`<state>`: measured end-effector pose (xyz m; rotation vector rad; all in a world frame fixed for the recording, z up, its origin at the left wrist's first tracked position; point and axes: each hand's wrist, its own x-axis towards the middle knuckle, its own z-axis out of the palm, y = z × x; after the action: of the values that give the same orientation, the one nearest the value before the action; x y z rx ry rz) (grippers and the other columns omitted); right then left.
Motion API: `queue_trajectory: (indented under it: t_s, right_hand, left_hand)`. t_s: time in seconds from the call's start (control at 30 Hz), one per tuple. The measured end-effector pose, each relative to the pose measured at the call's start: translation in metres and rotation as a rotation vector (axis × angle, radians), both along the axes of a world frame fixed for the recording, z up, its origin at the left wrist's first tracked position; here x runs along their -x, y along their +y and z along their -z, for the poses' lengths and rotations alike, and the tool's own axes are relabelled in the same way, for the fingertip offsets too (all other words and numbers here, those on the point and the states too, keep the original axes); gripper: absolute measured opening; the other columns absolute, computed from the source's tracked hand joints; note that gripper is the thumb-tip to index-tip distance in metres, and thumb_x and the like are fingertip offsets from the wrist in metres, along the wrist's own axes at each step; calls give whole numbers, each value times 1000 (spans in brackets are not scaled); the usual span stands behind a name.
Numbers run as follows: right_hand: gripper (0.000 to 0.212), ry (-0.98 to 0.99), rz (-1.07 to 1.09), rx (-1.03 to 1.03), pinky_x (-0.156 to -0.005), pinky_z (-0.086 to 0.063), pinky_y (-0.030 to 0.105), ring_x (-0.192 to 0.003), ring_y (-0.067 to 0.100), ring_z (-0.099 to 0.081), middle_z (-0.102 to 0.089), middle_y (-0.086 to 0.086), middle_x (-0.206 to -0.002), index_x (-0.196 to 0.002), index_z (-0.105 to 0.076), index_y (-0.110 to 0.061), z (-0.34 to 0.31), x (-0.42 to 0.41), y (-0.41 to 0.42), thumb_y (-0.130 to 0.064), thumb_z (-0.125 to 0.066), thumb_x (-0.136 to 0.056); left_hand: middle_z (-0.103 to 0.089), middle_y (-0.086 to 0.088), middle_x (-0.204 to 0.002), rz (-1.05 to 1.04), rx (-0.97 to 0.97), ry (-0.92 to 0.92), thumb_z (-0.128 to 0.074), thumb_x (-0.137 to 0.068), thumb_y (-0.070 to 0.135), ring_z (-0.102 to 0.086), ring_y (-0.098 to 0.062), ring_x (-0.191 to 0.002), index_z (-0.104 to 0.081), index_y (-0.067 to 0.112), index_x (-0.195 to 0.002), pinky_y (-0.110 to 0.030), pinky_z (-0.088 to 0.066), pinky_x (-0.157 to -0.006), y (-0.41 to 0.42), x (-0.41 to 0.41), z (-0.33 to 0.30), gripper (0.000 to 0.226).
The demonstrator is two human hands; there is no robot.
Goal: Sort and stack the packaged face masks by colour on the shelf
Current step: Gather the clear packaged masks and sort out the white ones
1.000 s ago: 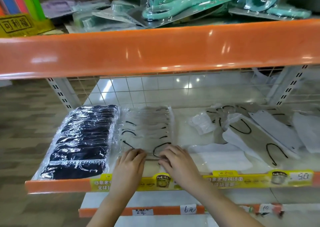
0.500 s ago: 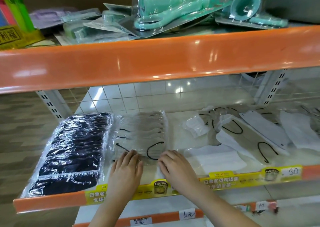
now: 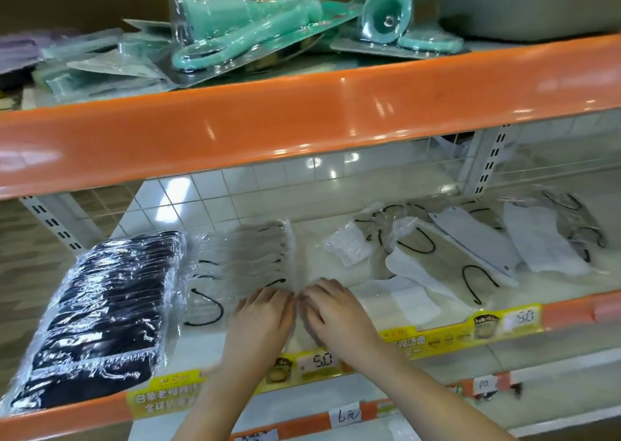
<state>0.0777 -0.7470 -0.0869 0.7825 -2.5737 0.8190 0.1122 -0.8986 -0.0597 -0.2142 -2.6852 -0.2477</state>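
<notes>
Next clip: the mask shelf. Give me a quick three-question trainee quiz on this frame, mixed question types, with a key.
1. True or false: the black stack lies left of the grey stack.
2. Which stack are both hands on? A) black B) grey C) the loose masks
3. Fill in: the loose masks lie to the ____ of the right hand.

Key
1. True.
2. B: the left hand and right hand rest side by side on its front edge.
3. Right.
</notes>
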Motion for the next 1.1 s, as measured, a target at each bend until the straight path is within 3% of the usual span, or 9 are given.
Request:
queue_trajectory:
  t_s: [0.23, 0.47, 0.67, 0.8, 0.9, 1.03, 1.1]
  right_hand:
    - [25, 60, 186, -74, -61, -50, 33, -76, 19, -59, -60, -4, -87, -84, -67, -19, -4, 18, 86, -27, -43, -86]
    - [23, 21, 369, -145, -53, -52, 32, -77, 21, -62, -62, -3, -90, -82, -70, -20, -8, 27, 165, -26, -48, -78]
    - [31, -29, 361, -192, -69, -54, 39, -86, 25, -62, -63, 0, -98, -95, -70, -20, -1, 31, 213, -28, -43, -81]
    - [36, -86, 362, -258, -69, -54, 37, -87, 25, -63, -62, 2, -99, -99, -68, -19, -1, 31, 233, -35, -48, -74]
    - [46, -147, 369, -313, -72, -54, 37, -92, 26, -63, -62, 1, -103, -104, -66, -20, 1, 32, 243, -47, -55, -69]
    - [57, -132, 371, -379, -73, -55, 39, -92, 27, -65, -65, 3, -100, -101, -68, -18, 0, 34, 245, -57, -47, -65]
    - [56, -117, 368, -408, -73, -55, 40, -89, 27, -66, -66, 4, -97, -99, -70, -17, 1, 35, 243, -58, -55, -62]
  left_hand:
    - [-67, 9, -73, 147, -28, -16, -42, -84, 31, -66, -13, -67, -71, 24, -74, -23, -50, -50, 78, 21, 4, 31]
    - [-66, 9, -73, 226, -42, -61, -42, -83, 30, -64, -15, -68, -69, 25, -73, -25, -49, -53, 155, 42, 7, 29]
    - [-66, 8, -80, 226, -124, -129, -41, -82, 29, -63, -16, -72, -69, 25, -80, -25, -51, -55, 205, 53, 16, 28]
    - [-68, 3, -90, 173, -111, -201, -39, -80, 27, -65, -21, -84, -70, 19, -89, -31, -55, -63, 228, 59, 25, 33]
    - [-68, 0, -89, 121, -94, -244, -39, -75, 28, -66, -22, -80, -70, 17, -90, -31, -54, -62, 241, 60, 25, 36]
    - [-69, -2, -89, 67, -95, -257, -39, -73, 26, -65, -24, -75, -69, 14, -89, -32, -51, -59, 249, 62, 26, 36]
    - [-69, -4, -93, 51, -120, -268, -40, -73, 23, -66, -26, -78, -68, 11, -93, -33, -52, -61, 250, 62, 27, 37]
